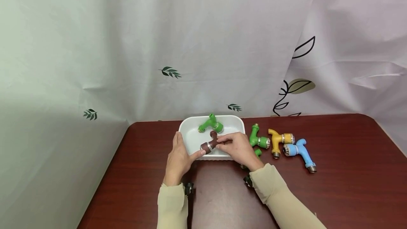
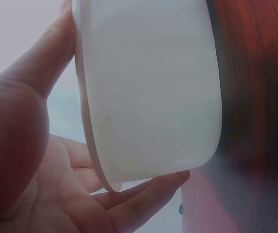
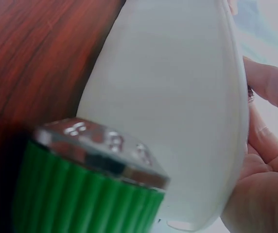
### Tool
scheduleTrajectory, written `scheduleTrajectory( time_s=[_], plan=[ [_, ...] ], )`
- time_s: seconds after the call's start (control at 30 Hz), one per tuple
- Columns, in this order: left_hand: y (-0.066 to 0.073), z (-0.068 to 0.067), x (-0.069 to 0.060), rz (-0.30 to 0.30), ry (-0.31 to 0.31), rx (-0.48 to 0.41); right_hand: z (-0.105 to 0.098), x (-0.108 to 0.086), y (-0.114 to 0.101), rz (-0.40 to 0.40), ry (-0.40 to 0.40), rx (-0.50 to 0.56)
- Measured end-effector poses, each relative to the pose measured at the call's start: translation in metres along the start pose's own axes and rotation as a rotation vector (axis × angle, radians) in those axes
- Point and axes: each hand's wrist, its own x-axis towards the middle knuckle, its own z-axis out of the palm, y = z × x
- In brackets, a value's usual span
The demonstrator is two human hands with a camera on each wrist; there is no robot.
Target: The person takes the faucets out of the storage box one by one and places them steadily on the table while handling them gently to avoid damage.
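Note:
A white plastic tray (image 1: 190,140) stands at the table's far edge. My left hand (image 1: 178,160) holds its near left corner, thumb at the near rim and fingers along the left end. Over the tray's near side, my right hand (image 1: 240,150) pinches a dark brown tap (image 1: 207,147) between thumb and fingers; part of the tap is hidden by the hand. Behind it, a green tap (image 1: 210,123) lies in the tray. The right wrist view has the ribbed green handle of a tap (image 3: 88,196) close below the tray's outer wall (image 3: 168,97).
Right of the tray lie a green tap (image 1: 254,138), a yellow tap (image 1: 277,138) and a light blue tap (image 1: 303,154). Another green tap (image 1: 258,152) is partly hidden by the right hand. A pale patterned curtain (image 1: 203,45) hangs behind the brown table (image 1: 343,144).

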Motion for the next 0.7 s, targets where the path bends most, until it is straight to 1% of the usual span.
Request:
scheduleTrajectory(
  time_s=[0.1,0.27,0.53,0.7],
  plan=[
    [0.000,0.000,0.000,0.004,0.002,-0.003,-0.001,-0.001,-0.001,-0.012,0.006,0.005],
    [0.001,-0.001,0.000,0.002,0.001,-0.002,-0.004,-0.003,-0.003,-0.009,0.018,0.011],
    [0.001,0.000,-0.001,-0.006,-0.003,0.003,-0.011,-0.005,0.001,-0.002,0.076,-0.016],
    [0.002,0.000,-0.001,-0.009,-0.003,0.001,-0.016,-0.008,0.001,0.010,0.075,0.000]
  ],
)
